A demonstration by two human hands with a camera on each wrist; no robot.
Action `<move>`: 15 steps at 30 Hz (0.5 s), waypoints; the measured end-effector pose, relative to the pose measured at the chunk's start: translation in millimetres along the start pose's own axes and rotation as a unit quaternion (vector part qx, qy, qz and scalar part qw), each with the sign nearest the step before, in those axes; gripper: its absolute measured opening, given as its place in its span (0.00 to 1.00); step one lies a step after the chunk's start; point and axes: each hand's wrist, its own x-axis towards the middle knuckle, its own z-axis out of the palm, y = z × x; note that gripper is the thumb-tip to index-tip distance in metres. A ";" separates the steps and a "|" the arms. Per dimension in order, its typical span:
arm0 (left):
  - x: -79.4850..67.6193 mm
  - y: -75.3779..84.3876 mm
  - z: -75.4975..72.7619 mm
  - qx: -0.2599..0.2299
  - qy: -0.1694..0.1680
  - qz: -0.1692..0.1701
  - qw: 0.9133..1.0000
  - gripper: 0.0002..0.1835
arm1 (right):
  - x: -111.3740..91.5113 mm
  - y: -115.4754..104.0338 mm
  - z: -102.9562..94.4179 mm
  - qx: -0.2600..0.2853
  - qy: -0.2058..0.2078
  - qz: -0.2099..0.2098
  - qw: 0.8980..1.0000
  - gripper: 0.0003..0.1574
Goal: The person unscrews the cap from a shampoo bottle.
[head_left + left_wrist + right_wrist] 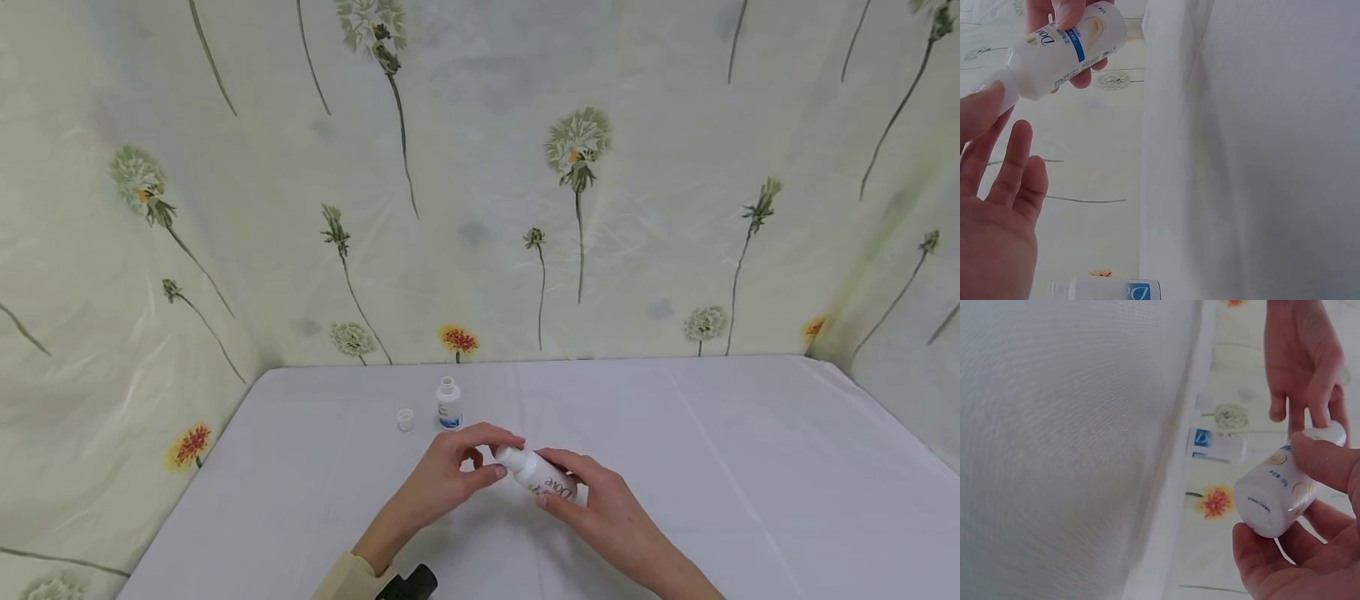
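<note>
A white Dove bottle (546, 475) is held tilted above the table, its capped end toward the left. My right hand (611, 512) grips the bottle's body between thumb and fingers; the base of the bottle (1265, 503) faces the right wrist camera. At the other end, my left hand (442, 479) pinches the white cap (1007, 90) between thumb and fingers, its other fingers spread below. Just beyond the left hand stands a second, smaller-looking white bottle (449, 408) with a blue label patch, upright and uncapped. A loose white cap (405, 420) lies beside it.
A white cloth covers the table (720, 467). Floral sheeting (480, 167) hangs behind it and at both sides. Near the left forearm, a black object (412, 582) shows at the bottom edge of the head view.
</note>
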 end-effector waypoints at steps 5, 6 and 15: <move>1.2 -11.3 -0.3 0.011 0.006 -0.012 1.000 0.16 | 1.0 -0.7 0.5 -0.002 -0.009 0.000 1.000 0.29; 0.9 -11.2 -0.4 0.015 0.009 -0.017 1.000 0.16 | 1.0 -0.9 0.6 -0.001 -0.011 0.001 1.000 0.29; 0.8 -10.7 0.4 0.035 0.034 -0.062 0.997 0.15 | -1.0 -1.8 2.1 -0.005 -0.006 -0.002 1.000 0.29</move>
